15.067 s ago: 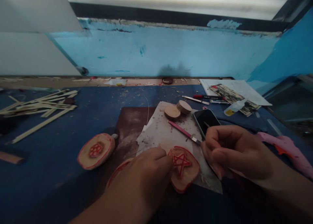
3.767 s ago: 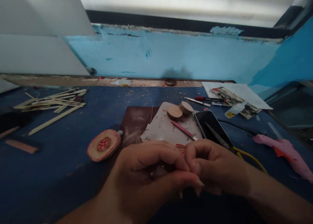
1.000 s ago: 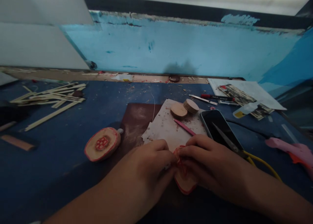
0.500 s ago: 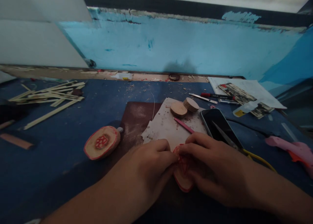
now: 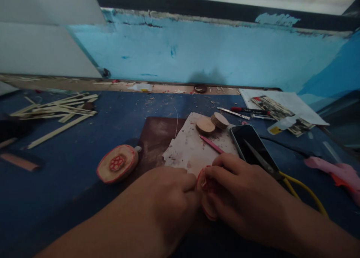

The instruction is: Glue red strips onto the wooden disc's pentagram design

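Observation:
A wood slice with a red rim and red marks [image 5: 208, 207] is between my two hands at the lower middle. My right hand [image 5: 239, 186] curls over its right side, thumb and fingers gripping it. My left hand [image 5: 174, 194] is closed at its left edge, the fingertips bent under and hidden; what they pinch cannot be made out. A similar red-rimmed slice with a smaller red-patterned piece on top [image 5: 118, 164] lies to the left. White paper [image 5: 182, 149] with a pink pencil [image 5: 211, 144] and two plain wood slices [image 5: 205, 126] is just beyond my hands.
A phone [image 5: 247, 138] with yellow-handled scissors [image 5: 305, 186] across it lies to the right. Farther right are a pink glue gun [image 5: 332, 168], a glue bottle [image 5: 281, 126] and a red-black marker [image 5: 250, 111]. Wooden sticks [image 5: 64, 108] are piled at the left. A blue wall stands behind.
My left hand has turned and moved slightly down, its fingers tucked more under. The wood slice has tilted a little in my right hand. More of the scissors' yellow handles shows.

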